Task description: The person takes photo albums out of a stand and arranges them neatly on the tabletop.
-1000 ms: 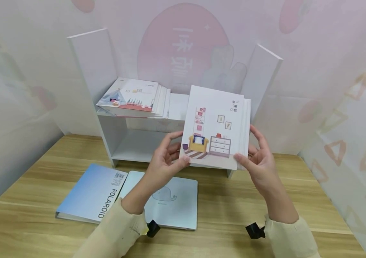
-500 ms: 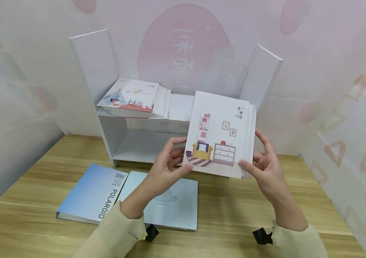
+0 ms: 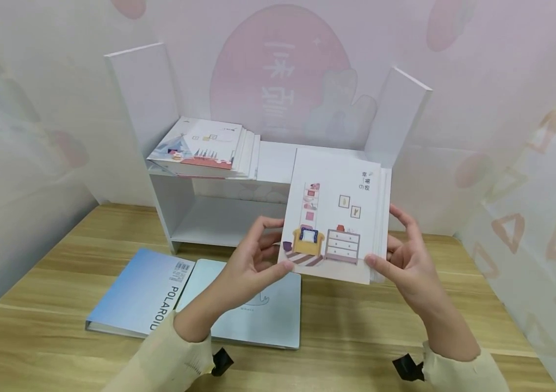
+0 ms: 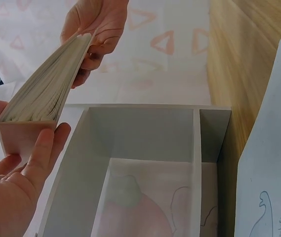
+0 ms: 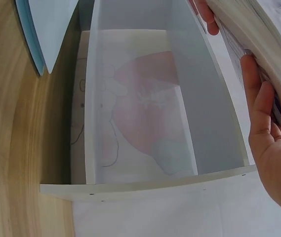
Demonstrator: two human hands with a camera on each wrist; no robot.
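Observation:
Both hands hold a thick white book [image 3: 329, 218], its cover printed with a yellow armchair and a chest of drawers. The left hand [image 3: 253, 267] grips its lower left corner, thumb on the cover and fingers underneath. On the other side, the right hand [image 3: 407, 267] pinches the lower right edge, thumb on top. The book is tilted in front of a white shelf unit [image 3: 275, 163], above the table. In the left wrist view its page edges [image 4: 46, 84] are slightly spread; the right wrist view shows the right fingers [image 5: 263, 101] against its side.
A similar white book [image 3: 199, 142] lies on the shelf's upper level, at its left end. On the wooden table [image 3: 38, 272] lie a blue binder marked POLAROID [image 3: 136, 291] and a pale blue notebook [image 3: 270, 326] with a whale drawing. Tall side panels [image 3: 400, 114] rise at both shelf ends.
Both hands have brought the book lower and a little to the right, away from the shelf's upper level. The binder, the notebook and the book on the shelf stay where they were.

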